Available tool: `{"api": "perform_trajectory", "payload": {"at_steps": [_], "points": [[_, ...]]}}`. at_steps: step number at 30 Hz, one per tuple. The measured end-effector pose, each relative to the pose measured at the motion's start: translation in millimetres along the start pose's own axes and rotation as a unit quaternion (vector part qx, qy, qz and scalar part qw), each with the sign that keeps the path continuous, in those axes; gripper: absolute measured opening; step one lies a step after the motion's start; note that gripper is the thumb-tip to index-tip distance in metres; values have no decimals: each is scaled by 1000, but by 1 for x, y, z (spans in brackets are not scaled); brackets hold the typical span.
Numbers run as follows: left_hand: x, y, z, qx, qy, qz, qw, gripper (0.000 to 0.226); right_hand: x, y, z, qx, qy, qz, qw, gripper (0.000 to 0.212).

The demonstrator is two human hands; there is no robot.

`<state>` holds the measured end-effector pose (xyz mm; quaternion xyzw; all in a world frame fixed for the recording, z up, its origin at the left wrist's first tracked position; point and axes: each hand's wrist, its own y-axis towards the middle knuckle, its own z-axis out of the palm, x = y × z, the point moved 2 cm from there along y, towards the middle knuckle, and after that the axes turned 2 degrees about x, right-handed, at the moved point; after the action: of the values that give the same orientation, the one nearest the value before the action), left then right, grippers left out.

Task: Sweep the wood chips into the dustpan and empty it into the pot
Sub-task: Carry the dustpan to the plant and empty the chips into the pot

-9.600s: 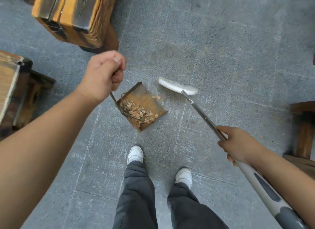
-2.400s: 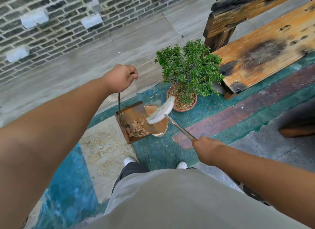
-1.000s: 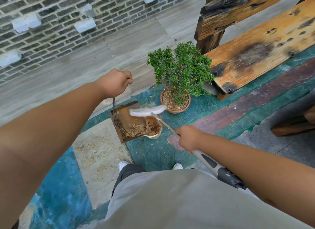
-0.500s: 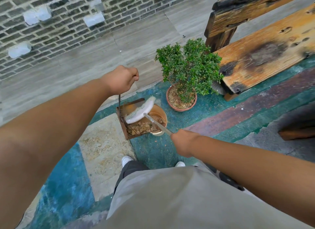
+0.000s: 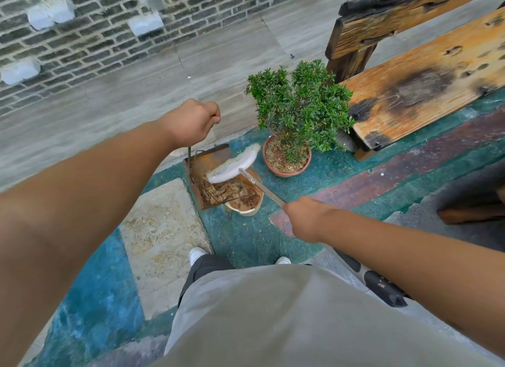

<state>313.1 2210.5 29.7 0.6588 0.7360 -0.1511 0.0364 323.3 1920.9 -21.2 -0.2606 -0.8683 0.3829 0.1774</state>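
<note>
Since half a second ago the brush has slid down the dustpan, its bristles now across the pan's middle, and more chips sit heaped at the low edge. Left hand is fisted tight on the dustpan's thin upright handle, holding the rusty pan tilted over the pot. Right hand is wrapped round the brush's metal shaft. Some chips already lie inside the pot, which stands on the green floor just ahead of the white shoes. No writing or brand readable anywhere. Right beside the pot, a leafy shrub grows in a terracotta planter. Beyond it, a scorched wooden bench; a brick wall runs along the far side.
</note>
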Motion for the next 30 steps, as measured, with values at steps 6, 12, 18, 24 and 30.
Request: {"api": "perform_trajectory", "payload": {"at_steps": [6, 12, 18, 24, 30], "points": [[-8, 2, 6, 30, 19, 29, 999, 20, 20, 1, 16, 13, -21, -31, 999, 38], [-5, 2, 6, 25, 22, 18, 999, 19, -1, 0, 34, 20, -25, -8, 999, 40], [-2, -4, 5, 36, 23, -1, 999, 19, -22, 2, 37, 36, -23, 26, 999, 42], [0, -11, 2, 29, 25, 5, 999, 17, -27, 6, 26, 41, 4, 63, 997, 34], [8, -19, -7, 23, 26, -4, 999, 17, -33, 1, 2, 41, 72, 86, 993, 36]]}}
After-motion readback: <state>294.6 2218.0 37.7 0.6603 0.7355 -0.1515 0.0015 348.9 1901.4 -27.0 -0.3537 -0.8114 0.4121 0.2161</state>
